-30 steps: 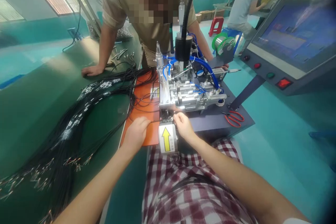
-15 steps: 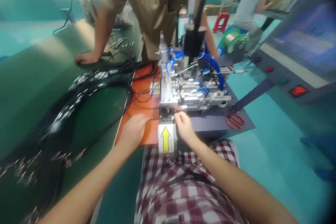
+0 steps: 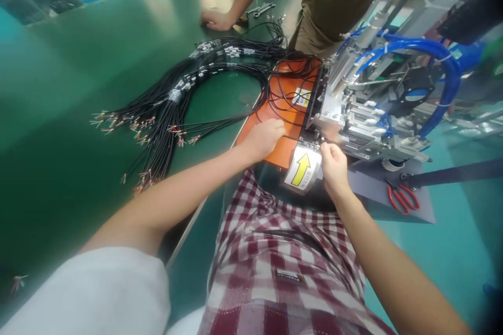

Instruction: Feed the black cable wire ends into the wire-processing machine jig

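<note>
My left hand (image 3: 267,138) is closed over the orange plate (image 3: 279,154), gripping a thin black cable (image 3: 291,138). From its fingers the cable runs right, into the small metal fixture (image 3: 310,143) at the front of the machine. On the fixture's other side my right hand (image 3: 334,167) is closed in a pinch, fingertips touching or very near it; what they hold is too small to make out. Just below the fixture, between both hands, sits a clear cover with a yellow arrow label (image 3: 302,168).
A large bundle of black cables (image 3: 157,99) with bared coloured wire ends lies on the green table (image 3: 58,167). The machine (image 3: 365,115) with blue air hoses stands right, red-handled pliers (image 3: 403,198) near its corner. Across the table, a co-worker's hand (image 3: 218,20) rests on the surface.
The camera view has turned left and down, so everything sits further right in the picture. Both hands stay at the fixture with little visible change in grip.
</note>
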A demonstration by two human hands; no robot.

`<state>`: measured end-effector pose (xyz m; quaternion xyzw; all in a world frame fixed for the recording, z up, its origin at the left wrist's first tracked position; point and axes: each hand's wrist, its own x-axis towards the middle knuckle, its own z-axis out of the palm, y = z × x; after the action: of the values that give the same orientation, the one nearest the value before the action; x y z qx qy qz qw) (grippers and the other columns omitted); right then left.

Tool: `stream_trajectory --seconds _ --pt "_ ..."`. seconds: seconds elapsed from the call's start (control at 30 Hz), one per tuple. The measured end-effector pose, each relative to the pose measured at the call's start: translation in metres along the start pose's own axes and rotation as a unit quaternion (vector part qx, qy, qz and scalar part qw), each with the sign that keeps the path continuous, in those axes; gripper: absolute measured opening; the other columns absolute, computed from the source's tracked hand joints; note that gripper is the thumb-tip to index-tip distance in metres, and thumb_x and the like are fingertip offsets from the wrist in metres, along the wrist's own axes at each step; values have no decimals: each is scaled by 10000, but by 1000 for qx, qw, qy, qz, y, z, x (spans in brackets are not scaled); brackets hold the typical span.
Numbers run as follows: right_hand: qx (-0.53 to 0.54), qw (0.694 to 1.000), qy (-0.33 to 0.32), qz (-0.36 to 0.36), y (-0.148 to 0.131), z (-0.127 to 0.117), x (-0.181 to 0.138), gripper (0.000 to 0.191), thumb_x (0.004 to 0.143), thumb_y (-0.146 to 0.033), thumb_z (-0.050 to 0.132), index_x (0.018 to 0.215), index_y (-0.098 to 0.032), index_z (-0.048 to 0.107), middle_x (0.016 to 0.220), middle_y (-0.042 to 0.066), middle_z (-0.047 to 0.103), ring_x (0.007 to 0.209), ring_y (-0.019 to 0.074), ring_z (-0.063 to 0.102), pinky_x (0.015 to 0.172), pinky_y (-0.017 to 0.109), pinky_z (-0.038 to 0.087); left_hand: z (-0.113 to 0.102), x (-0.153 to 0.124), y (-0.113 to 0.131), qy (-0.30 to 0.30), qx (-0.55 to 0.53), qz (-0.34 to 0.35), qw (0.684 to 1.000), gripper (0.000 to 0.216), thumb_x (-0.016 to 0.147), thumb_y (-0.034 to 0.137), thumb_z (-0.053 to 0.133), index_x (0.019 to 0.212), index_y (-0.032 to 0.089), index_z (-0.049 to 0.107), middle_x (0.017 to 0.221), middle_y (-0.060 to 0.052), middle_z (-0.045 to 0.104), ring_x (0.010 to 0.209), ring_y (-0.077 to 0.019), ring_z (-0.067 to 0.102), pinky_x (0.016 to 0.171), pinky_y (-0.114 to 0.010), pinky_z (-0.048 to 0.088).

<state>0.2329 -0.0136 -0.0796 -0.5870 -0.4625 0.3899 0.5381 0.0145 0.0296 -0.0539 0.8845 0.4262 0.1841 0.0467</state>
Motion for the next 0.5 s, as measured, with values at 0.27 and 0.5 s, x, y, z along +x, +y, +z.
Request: stream_trajectory --seconds 0.27,0.5 --pt "7 1000 1 -11 -3 2 -1 451 797 -615 631 655 -229 446 566 -59 400 488 98 331 457 253 298 0 -2 -1 6 5 13 1000 343 944 361 599 1234 179 590 1244 -96 619 1047 -224 635 876 -441 560" --pt "7 1000 -5 -1 -1 1 -2 437 827 -607 604 675 -233 436 572 -55 416 495 105 354 465 256 321 2 -1 -3 4 -4 5 1000 344 941 361 603 1231 176 592 1242 -95 619 1050 -226 634 878 -444 559"
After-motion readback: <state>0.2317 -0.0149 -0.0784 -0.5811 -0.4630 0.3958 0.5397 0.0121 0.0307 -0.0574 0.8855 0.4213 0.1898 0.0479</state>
